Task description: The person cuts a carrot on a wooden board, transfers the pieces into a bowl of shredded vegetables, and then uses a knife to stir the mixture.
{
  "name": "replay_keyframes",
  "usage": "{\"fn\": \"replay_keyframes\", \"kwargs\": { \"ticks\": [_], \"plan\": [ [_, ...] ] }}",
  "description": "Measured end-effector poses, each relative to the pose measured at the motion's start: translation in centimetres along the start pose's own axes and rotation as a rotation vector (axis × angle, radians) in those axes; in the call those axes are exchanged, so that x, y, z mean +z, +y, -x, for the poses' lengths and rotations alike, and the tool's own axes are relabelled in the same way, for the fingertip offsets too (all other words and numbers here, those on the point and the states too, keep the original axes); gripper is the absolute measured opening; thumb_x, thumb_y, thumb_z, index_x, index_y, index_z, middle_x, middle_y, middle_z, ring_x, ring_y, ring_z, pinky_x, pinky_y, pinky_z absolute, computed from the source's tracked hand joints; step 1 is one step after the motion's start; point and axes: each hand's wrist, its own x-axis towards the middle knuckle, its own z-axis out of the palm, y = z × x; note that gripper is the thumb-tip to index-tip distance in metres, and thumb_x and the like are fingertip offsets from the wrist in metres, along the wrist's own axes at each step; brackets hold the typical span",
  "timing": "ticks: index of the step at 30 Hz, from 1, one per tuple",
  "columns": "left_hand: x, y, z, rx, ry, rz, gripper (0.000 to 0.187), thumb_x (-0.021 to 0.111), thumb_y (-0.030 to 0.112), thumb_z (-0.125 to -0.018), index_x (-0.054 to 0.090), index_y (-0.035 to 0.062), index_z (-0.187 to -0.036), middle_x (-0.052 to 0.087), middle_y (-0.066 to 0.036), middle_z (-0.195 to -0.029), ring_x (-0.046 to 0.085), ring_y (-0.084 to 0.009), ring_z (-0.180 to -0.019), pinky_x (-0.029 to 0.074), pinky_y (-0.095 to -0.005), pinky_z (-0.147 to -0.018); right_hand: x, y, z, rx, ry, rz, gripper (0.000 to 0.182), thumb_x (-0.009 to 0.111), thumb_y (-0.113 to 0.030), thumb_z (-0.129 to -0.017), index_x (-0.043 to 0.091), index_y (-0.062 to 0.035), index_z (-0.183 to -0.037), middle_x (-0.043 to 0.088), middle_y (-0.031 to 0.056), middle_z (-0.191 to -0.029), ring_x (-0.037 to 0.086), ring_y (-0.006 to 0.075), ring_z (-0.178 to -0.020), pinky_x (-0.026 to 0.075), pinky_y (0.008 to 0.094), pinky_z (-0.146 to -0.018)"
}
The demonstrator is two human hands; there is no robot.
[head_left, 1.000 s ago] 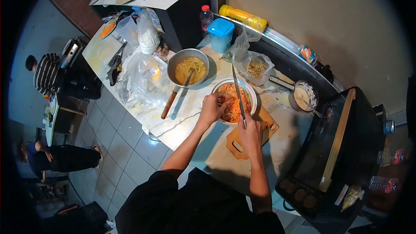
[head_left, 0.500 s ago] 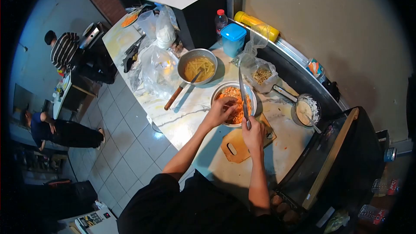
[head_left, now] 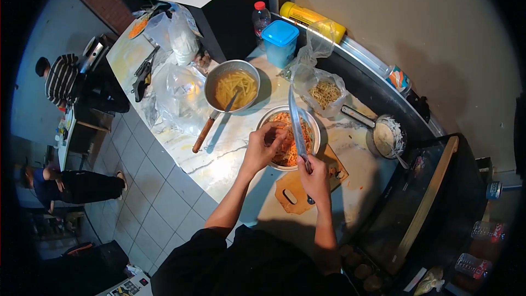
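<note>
My right hand (head_left: pixel 315 180) grips a long knife (head_left: pixel 296 120), its blade pointing away from me over the right side of a metal bowl (head_left: pixel 316 143). Shredded orange food, which looks like carrot (head_left: pixel 289 155), fills the bowl. Over the bowl's left side is my left hand (head_left: pixel 262 148), fingers curled towards the thumb. What lies between those fingertips, if anything, is too small to make out. Under my right hand and beside the bowl lies a wooden cutting board (head_left: pixel 293 193), with small scraps near its right edge.
Behind the bowl stand a pan of pale strips in liquid (head_left: pixel 236 89), a blue-lidded container (head_left: pixel 280 44) and a bag of sprouts (head_left: pixel 325 94). A small pot of batter (head_left: pixel 385 138) sits right. Plastic bags (head_left: pixel 176 96) cover the left side. Two people are across the room.
The view has shifted, so the table's things appear further left. My left hand has drawn slightly left over the bowl. The knife stays in my right hand, its blade slanting more.
</note>
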Motion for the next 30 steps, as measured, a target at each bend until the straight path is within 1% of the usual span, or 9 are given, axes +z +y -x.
{"fn": "replay_keyframes", "kwargs": {
  "ticks": [10, 11, 12, 15, 18, 20, 23, 27, 30],
  "plan": [
    [-2.3, 0.8, -0.5, 0.145, -0.036, -0.255, 0.027, 0.063, -0.003, -0.082, 0.061, -0.0038, -0.109, 0.068, -0.018, -0.098, 0.069, -0.0259, -0.088, 0.054, -0.0337, -0.074, -3.0, 1.0, 2.7, 0.071, 0.147, -0.033, 0.022, 0.058, -0.018, -0.092, 0.060, 0.0022, -0.084, 0.038, 0.0024, -0.056, 0.034, 0.0060, -0.053, 0.029, 0.0288, -0.047],
    [-2.3, 0.2, -0.6, 0.169, -0.035, -0.249, 0.029, 0.066, 0.000, -0.080, 0.062, -0.0035, -0.109, 0.068, -0.018, -0.096, 0.068, -0.0275, -0.087, 0.054, -0.0348, -0.074, -3.1, 1.7, 3.2, -0.003, 0.190, -0.013, 0.020, 0.056, -0.011, -0.094, 0.056, -0.0003, -0.078, 0.036, -0.0069, -0.057, 0.031, -0.0003, -0.052, 0.021, 0.0238, -0.044],
    [-2.4, 0.4, -0.4, 0.166, -0.048, -0.250, 0.029, 0.066, 0.000, -0.080, 0.062, -0.0035, -0.109, 0.068, -0.018, -0.096, 0.068, -0.0275, -0.087, 0.054, -0.0348, -0.074, -3.3, 2.2, 3.8, 0.007, 0.199, -0.015, 0.020, 0.056, -0.011, -0.094, 0.056, -0.0003, -0.078, 0.036, -0.0069, -0.057, 0.031, -0.0003, -0.052, 0.021, 0.0238, -0.044],
    [-2.3, 0.9, 0.0, 0.104, -0.174, -0.320, 0.033, 0.069, 0.003, -0.078, 0.062, 0.0002, -0.110, 0.066, -0.019, -0.103, 0.065, -0.0312, -0.093, 0.053, -0.0374, -0.080, -3.7, 3.6, 6.0, 0.085, 0.265, -0.012, 0.020, 0.055, -0.011, -0.095, 0.055, -0.0024, -0.076, 0.041, -0.0059, -0.052, 0.038, 0.0010, -0.042, 0.025, 0.0225, -0.039],
    [-1.5, 0.2, 0.1, 0.327, -0.306, -0.577, 0.037, 0.072, 0.005, -0.075, 0.063, 0.0023, -0.112, 0.066, -0.013, -0.095, 0.066, -0.0293, -0.091, 0.051, -0.0380, -0.086, -3.4, 6.0, 8.2, 0.094, 0.293, -0.034, 0.023, 0.055, -0.011, -0.095, 0.052, -0.0038, -0.073, 0.042, -0.0052, -0.050, 0.040, 0.0026, -0.039, 0.028, 0.0224, -0.036],
    [-0.8, -0.5, 0.1, 0.263, -0.331, -0.528, 0.041, 0.073, 0.006, -0.071, 0.065, 0.0048, -0.110, 0.063, -0.013, -0.098, 0.062, -0.0328, -0.095, 0.045, -0.0422, -0.093, -3.3, 5.6, 9.6, 0.184, 0.323, -0.142, 0.020, 0.057, -0.013, -0.092, 0.058, 0.0033, -0.080, 0.040, 0.0032, -0.054, 0.033, 0.0058, -0.053, 0.028, 0.0288, -0.046],
    [-0.3, -1.2, -0.1, 0.313, -0.332, -0.712, 0.040, 0.075, 0.009, -0.072, 0.064, 0.0065, -0.110, 0.058, -0.017, -0.113, 0.056, -0.0373, -0.104, 0.047, -0.0434, -0.087, -3.3, 6.4, 11.3, 0.196, 0.294, -0.031, 0.022, 0.058, -0.014, -0.092, 0.056, 0.0032, -0.079, 0.042, 0.0037, -0.056, 0.035, 0.0059, -0.053, 0.028, 0.0289, -0.046],
    [0.3, 1.6, 0.4, 0.479, -0.192, -0.710, 0.029, 0.073, 0.010, -0.075, 0.067, 0.0029, -0.103, 0.060, -0.016, -0.108, 0.059, -0.0353, -0.100, 0.048, -0.0432, -0.084, -3.3, 6.3, 13.0, 0.246, 0.311, -0.041, 0.023, 0.057, -0.015, -0.092, 0.055, 0.0030, -0.079, 0.042, 0.0057, -0.055, 0.036, 0.0071, -0.051, 0.029, 0.0298, -0.046],
    [2.1, 4.5, 2.0, 0.434, -0.254, -0.533, 0.027, 0.072, 0.009, -0.077, 0.066, 0.0012, -0.103, 0.062, -0.016, -0.100, 0.062, -0.0337, -0.092, 0.050, -0.0410, -0.078, -3.3, 6.7, 14.1, 0.223, 0.350, 0.017, 0.025, 0.057, -0.016, -0.093, 0.053, 0.0027, -0.077, 0.043, 0.0086, -0.055, 0.037, 0.0093, -0.050, 0.030, 0.0315, -0.046]
  ]
}}
